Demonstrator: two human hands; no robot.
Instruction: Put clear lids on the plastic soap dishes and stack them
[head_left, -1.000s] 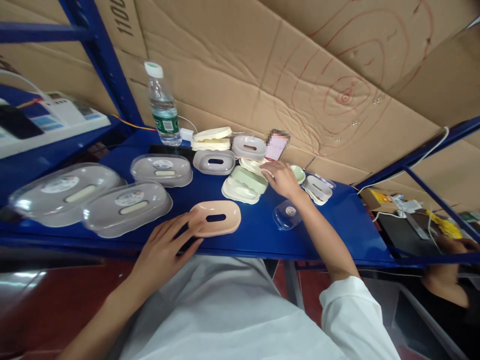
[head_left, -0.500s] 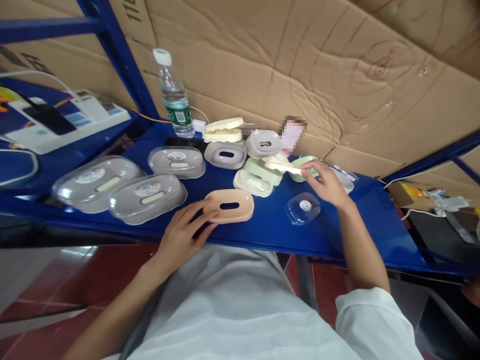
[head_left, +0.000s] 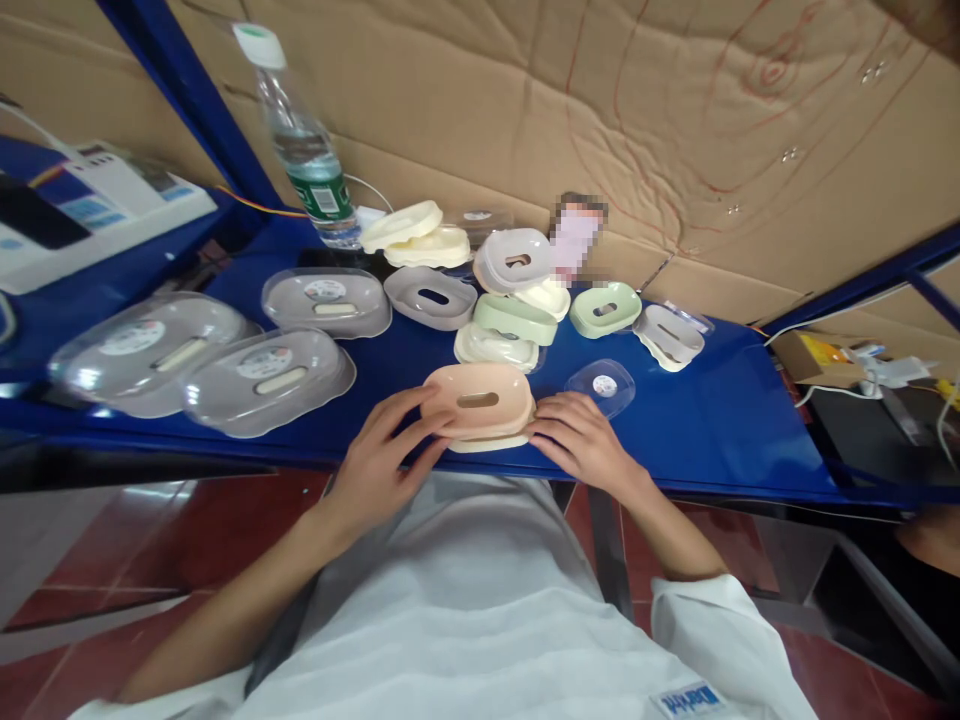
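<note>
At the table's front edge, a pink oval dish (head_left: pixel 480 398) with a slot rests over a cream wavy-edged piece (head_left: pixel 489 443). My left hand (head_left: pixel 390 445) grips the left end of the pink dish, thumb at its front. At the right end, my right hand (head_left: pixel 581 437) has its fingers closed on the cream piece's edge. A clear lid with a round sticker (head_left: pixel 604 386) lies just beyond my right hand. Behind the pink dish are a green dish (head_left: pixel 514 320) and a cream dish under a clear cover (head_left: pixel 495 348).
Several grey dishes with clear lids (head_left: pixel 270 382) stand at the left. A water bottle (head_left: pixel 309 150) and stacked cream pieces (head_left: pixel 420 245) are behind. A green dish (head_left: pixel 606 309) and a grey dish (head_left: pixel 671 335) sit at the right, before a cardboard wall (head_left: pixel 465 110).
My right hand has brought the cream piece from the back right to beneath the pink dish. My left hand and the pink dish are slightly further right, and the view has shifted.
</note>
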